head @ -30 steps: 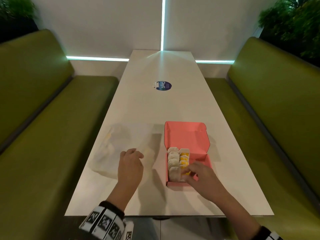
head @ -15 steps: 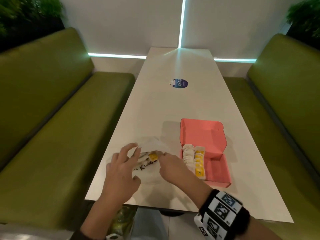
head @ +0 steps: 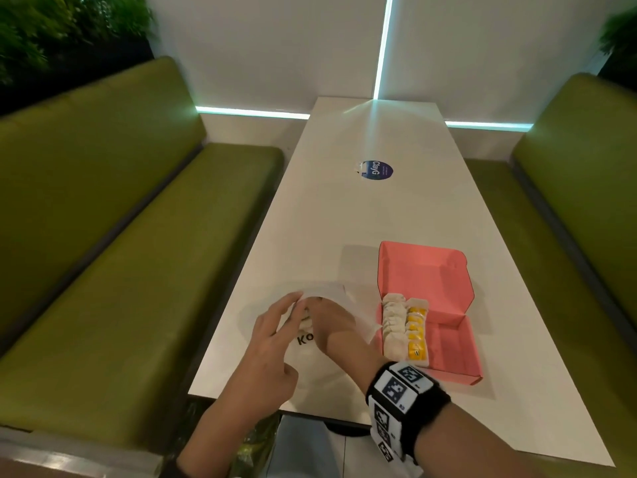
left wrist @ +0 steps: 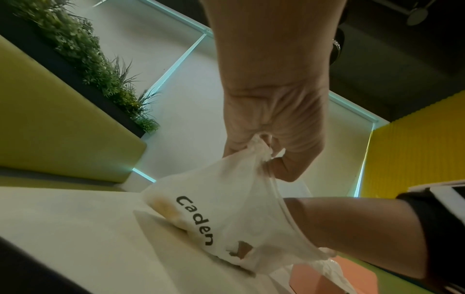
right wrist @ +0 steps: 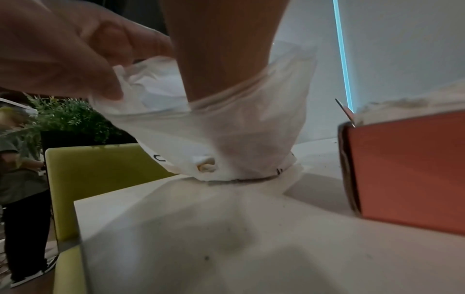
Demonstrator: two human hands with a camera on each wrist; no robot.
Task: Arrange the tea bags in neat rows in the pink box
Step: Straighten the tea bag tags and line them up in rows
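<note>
Left hand [left wrist: 271,123] pinches the plastic bag [left wrist: 226,214] rim at lower centre; right hand [head: 327,326] is buried inside, grip unseen. A snagged withdrawal could topple the tea bags [head: 405,327] rowed in the pink box [head: 448,346].

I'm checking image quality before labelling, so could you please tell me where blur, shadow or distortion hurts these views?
Head view: wide-angle bending of the benches, the left hand slightly motion-blurred, tea bags in the pink box sharp. Left wrist view: tilted, the plastic bag clear. Right wrist view: dim, soft foreground, the right hand hidden inside the bag.
</note>
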